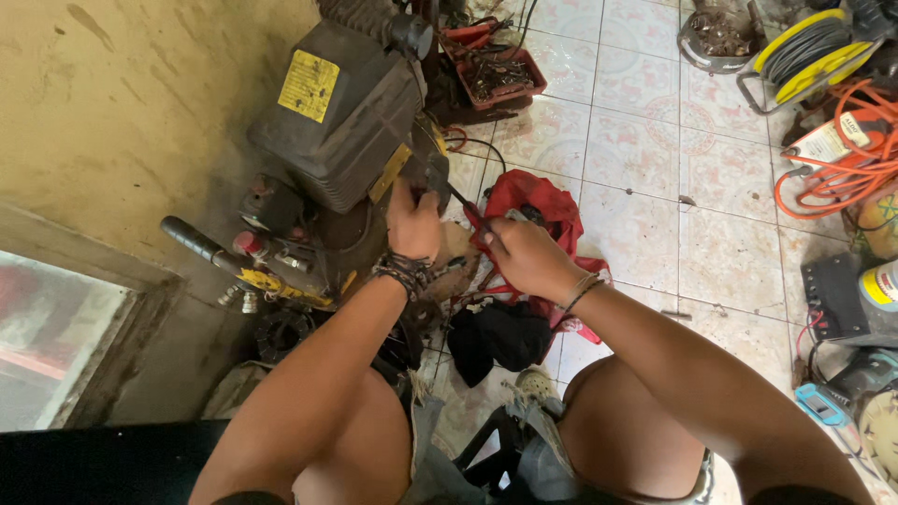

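Left hand (412,223): pressed against the lower front of 1 dark engine (341,112), fingers curled on it.
Right hand (522,254): closed around 1 red-handled screwdriver (468,209), tip at the engine beside the left hand.
Cloths: 1 red (533,201), 1 black (500,339), on the tiled floor (645,187) under the hands.
Cable reels: 1 yellow (809,47), 1 orange (847,154), well apart at right.
Red tray (491,70): 1, behind the engine.

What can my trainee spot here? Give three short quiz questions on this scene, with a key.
1. True or false: the right hand holds a red-handled tool.
2. The left hand rests against: A the dark machine; B the orange cable; C the yellow reel.
3. Fill in: the cloth beyond the right hand is ___ in colour.
Key: 1 true; 2 A; 3 red.
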